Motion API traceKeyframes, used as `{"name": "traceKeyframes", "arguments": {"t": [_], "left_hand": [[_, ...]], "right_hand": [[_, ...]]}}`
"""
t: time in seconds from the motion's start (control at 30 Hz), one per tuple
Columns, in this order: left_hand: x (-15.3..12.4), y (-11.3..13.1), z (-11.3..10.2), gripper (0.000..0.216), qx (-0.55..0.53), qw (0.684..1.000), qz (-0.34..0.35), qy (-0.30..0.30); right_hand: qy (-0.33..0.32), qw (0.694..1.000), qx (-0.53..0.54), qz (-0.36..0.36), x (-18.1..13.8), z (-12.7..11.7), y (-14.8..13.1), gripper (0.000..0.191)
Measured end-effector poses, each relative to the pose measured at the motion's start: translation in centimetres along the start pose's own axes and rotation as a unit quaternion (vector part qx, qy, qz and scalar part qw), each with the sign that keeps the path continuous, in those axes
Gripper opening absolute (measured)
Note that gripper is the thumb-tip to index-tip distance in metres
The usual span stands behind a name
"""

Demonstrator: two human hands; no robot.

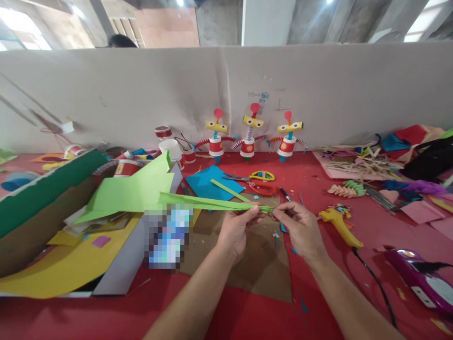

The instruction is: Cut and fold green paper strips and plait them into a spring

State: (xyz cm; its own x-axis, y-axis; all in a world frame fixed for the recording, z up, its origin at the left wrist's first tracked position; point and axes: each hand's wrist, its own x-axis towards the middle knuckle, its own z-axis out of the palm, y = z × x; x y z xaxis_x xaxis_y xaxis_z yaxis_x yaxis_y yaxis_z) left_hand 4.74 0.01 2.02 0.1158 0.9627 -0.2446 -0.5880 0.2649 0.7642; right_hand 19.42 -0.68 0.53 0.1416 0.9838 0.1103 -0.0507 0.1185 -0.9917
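Note:
A long light-green paper strip stretches sideways above the brown cardboard sheet. My left hand pinches it near its right part, fingers closed. At the strip's right end, where the paper looks folded in layers, my right hand pinches it between thumb and fingertips. Another narrow green strip slants behind the first, over a blue paper sheet. Beyond my hands lie yellow-handled scissors, red-handled scissors and a black marker.
Three paper-cup robot figures stand by the white partition. At left, a box holds green and yellow paper. A yellow glue gun with a black cord and a purple device lie at right. Wooden sticks are piled behind.

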Motion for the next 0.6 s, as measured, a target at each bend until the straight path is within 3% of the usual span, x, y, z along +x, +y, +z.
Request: {"name": "traceKeyframes", "arguments": {"t": [0.43, 0.6], "left_hand": [[0.2, -0.4, 0.0, 0.021, -0.022, 0.998, 0.031, 0.044], [0.3, -0.2, -0.1, 0.023, -0.031, 0.998, 0.015, 0.055]], "right_hand": [[-0.016, 0.999, -0.026, -0.013, -0.1, -0.1, -0.1, 0.018], [-0.019, 0.991, -0.123, -0.052, 0.4, -1.2, -0.4, 0.017]]}}
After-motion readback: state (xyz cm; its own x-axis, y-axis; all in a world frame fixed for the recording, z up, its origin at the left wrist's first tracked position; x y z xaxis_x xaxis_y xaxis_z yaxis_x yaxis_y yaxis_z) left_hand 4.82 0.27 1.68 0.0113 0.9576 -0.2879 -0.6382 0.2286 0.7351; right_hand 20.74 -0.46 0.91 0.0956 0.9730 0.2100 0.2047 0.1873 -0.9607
